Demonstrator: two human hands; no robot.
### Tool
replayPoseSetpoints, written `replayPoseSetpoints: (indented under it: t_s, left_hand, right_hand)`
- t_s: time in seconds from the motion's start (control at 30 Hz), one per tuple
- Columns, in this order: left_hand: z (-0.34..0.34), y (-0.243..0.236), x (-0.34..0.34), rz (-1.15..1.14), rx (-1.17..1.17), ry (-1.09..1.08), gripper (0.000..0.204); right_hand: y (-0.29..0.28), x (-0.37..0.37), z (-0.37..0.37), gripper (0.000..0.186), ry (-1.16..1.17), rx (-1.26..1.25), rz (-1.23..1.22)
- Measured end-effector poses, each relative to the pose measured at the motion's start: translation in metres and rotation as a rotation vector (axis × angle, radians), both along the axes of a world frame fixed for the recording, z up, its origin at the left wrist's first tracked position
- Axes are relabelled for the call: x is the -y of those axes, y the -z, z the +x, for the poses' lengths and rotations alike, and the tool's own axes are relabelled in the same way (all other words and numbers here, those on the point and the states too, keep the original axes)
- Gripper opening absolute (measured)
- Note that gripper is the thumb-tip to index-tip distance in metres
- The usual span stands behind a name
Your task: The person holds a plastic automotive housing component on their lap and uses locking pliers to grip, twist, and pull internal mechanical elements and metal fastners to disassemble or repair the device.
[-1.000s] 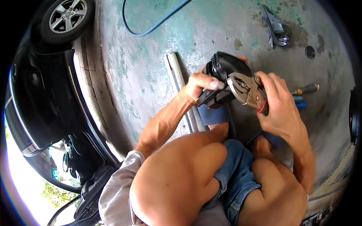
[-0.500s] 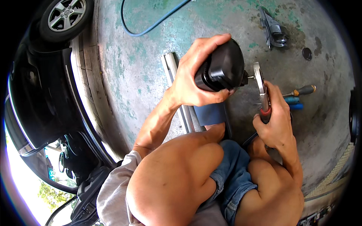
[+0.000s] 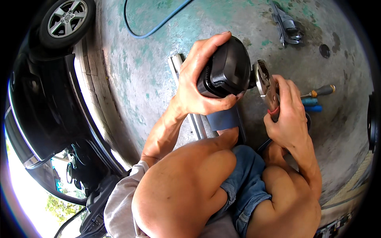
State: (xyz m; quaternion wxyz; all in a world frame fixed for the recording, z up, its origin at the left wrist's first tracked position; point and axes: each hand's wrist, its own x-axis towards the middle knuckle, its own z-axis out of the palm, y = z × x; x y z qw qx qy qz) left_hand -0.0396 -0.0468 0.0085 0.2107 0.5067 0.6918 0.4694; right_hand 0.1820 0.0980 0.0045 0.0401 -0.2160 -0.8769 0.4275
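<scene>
At far left stands a glossy black car [image 3: 43,103] with a silver-spoked wheel [image 3: 67,18]. Right of it, a blue rubber hose [image 3: 158,28] curves across the far side of the worn grey-green floor [image 3: 123,79], and a pale, straight metal bar [image 3: 174,63] lies nearer. In the middle, the left hand [image 3: 192,85] is wrapped around a black, rounded plastic housing [image 3: 233,65], raised above the floor. Just right of it, the right hand [image 3: 291,119] grasps silver locking pliers with red-and-black handles [image 3: 268,91], their toothed head beside a small dark stub [image 3: 253,79] on the housing; whether the jaws bite it, I cannot tell. To work well here, I'd brace the housing firmly, seat the teeth squarely and apply force gradually, keeping the left fingers clear of any slip. Farther right lies a yellow-and-grey-handled screwdriver [image 3: 325,90].
</scene>
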Motion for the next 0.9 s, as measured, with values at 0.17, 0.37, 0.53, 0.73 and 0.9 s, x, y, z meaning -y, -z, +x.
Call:
replayPoseSetpoints:
  t_s: [0.17, 0.37, 0.53, 0.73, 0.9]
  left_hand:
    - [0.0005, -0.0004, -0.0006, -0.002, 0.043, -0.002, 0.099]
    - [-0.0015, 0.0017, 0.0001, 0.064, -0.040, 0.031, 0.098]
    - [-0.0008, 0.0033, 0.0001, 0.088, -0.090, 0.027, 0.097]
    - [0.0027, -0.0007, 0.0049, 0.000, 0.010, -0.071, 0.098]
    - [0.0010, 0.0025, 0.0013, 0.068, -0.097, 0.000, 0.098]
  right_hand:
    - [-0.0027, 0.0007, -0.0018, 0.078, 0.007, -0.009, -0.048]
    - [-0.0020, -0.0007, -0.0029, 0.078, 0.035, -0.042, -0.092]
    - [0.0003, -0.0012, -0.0011, 0.080, 0.044, -0.040, -0.155]
    - [0.0013, 0.0002, -0.0033, 0.081, -0.020, -0.067, 0.010]
    - [0.0006, 0.0006, -0.0029, 0.081, 0.010, -0.029, -0.051]
